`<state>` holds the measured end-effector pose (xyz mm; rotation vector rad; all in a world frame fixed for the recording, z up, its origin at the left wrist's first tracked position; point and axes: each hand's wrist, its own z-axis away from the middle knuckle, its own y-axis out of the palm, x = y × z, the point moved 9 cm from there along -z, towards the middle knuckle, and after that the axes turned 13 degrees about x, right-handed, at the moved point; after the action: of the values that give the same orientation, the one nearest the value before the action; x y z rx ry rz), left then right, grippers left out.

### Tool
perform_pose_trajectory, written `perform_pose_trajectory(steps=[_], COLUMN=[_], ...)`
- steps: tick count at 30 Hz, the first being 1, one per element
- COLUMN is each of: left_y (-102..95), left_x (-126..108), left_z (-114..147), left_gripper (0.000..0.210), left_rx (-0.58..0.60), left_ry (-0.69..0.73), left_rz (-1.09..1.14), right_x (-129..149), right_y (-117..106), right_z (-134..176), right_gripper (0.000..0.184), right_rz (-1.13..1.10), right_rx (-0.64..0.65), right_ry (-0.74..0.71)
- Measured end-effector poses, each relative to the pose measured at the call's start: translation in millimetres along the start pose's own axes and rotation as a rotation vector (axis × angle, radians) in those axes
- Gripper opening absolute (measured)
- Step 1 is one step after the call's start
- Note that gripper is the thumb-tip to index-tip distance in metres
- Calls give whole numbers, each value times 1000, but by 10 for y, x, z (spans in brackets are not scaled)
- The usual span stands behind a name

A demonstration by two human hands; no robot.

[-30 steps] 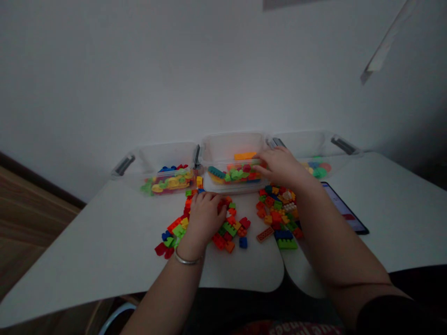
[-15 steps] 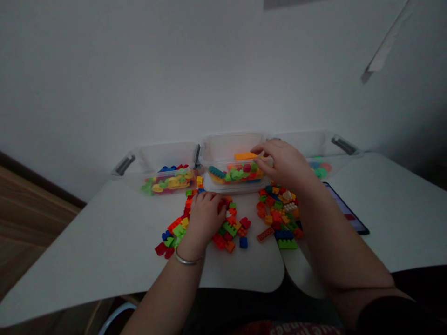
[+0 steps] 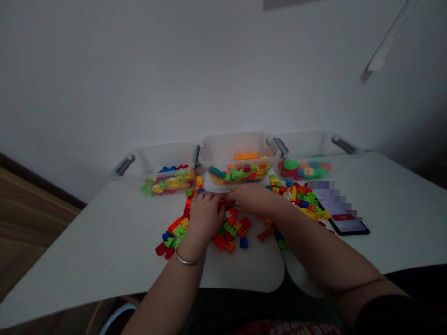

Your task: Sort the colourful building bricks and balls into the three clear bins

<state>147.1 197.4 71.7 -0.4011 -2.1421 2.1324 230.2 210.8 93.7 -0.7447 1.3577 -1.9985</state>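
My left hand (image 3: 206,215), with a bangle at the wrist, rests on the left heap of toy building bricks (image 3: 228,229). Its fingers are curled down and the thumb is bent in; what lies under them is hidden. From the right, my right hand (image 3: 253,199) reaches low over the same heap, its bent fingertips close to the left thumb. A little red shows between the two hands, but I cannot tell whether either one grips it. Behind them stands a clear plastic box (image 3: 235,139) holding bricks, a long orange one among them.
A clear box (image 3: 167,151) with mixed pieces is at the left, another box (image 3: 303,139) with round pieces at the right. A second brick heap (image 3: 307,200) lies partly under my right forearm, beside a phone (image 3: 349,225). A wall rises behind the white table (image 3: 115,242).
My right hand has come down and left, from above the middle box to the left heap beside my left hand. The left hand has stayed in place.
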Motion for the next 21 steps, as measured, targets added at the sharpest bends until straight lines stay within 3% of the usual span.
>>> perform_pose_trajectory(steps=[21], left_y=[-2], left_x=[-11], left_z=[-15], left_gripper=[30], left_rx=[20], left_ry=[-8], left_rz=[-17], right_x=[-154], right_y=[58], right_z=[-68], right_gripper=[29], right_rz=[36], right_rx=[-28], right_ry=[170])
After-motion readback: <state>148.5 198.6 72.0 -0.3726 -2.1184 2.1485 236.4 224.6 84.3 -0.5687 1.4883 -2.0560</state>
